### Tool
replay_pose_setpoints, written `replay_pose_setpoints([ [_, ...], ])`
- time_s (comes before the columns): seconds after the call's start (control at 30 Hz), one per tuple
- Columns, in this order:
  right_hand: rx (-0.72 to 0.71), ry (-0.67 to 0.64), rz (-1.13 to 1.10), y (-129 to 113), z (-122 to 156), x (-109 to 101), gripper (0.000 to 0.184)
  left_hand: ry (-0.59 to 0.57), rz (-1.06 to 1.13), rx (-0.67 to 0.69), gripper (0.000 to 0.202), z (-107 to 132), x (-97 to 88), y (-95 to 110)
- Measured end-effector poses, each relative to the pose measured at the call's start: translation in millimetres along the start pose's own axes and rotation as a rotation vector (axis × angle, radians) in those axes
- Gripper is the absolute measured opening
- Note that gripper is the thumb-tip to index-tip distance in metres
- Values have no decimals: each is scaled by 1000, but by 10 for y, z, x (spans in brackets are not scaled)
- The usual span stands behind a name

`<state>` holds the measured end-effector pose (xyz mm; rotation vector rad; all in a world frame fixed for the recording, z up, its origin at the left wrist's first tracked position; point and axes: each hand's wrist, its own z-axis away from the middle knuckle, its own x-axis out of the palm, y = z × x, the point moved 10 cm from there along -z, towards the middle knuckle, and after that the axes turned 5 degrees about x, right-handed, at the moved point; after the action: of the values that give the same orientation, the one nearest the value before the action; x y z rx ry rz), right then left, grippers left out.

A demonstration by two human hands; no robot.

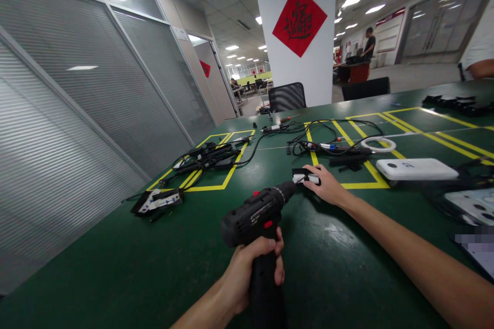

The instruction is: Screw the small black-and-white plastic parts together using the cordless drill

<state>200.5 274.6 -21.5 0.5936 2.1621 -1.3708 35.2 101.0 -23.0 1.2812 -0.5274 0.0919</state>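
Note:
My left hand [247, 270] is wrapped round the grip of a black cordless drill [254, 216] with red buttons. The drill points forward and to the right, its chuck [283, 193] close to a small black-and-white part [304, 177] on the green table. My right hand [324, 185] pinches that part between thumb and fingers. Whether the drill's tip touches the part I cannot tell. Behind my right hand lie tangled black cables with a pen-like tool [328, 148] among them.
On the green table [162, 267], yellow tape [206, 188] marks out boxes. Cables and black parts [210, 157] lie at the left, near a black-and-white piece [158, 200]. To the right are a white power bank [417, 169] and a white ring [378, 145]. Chairs [287, 96] stand behind.

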Motion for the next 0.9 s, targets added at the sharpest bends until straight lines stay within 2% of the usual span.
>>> replay_pose_setpoints([
  [0.9, -12, -6, 14, -33, -1, -9, 47, 11, -39, 17, 19, -2, -7, 19],
])
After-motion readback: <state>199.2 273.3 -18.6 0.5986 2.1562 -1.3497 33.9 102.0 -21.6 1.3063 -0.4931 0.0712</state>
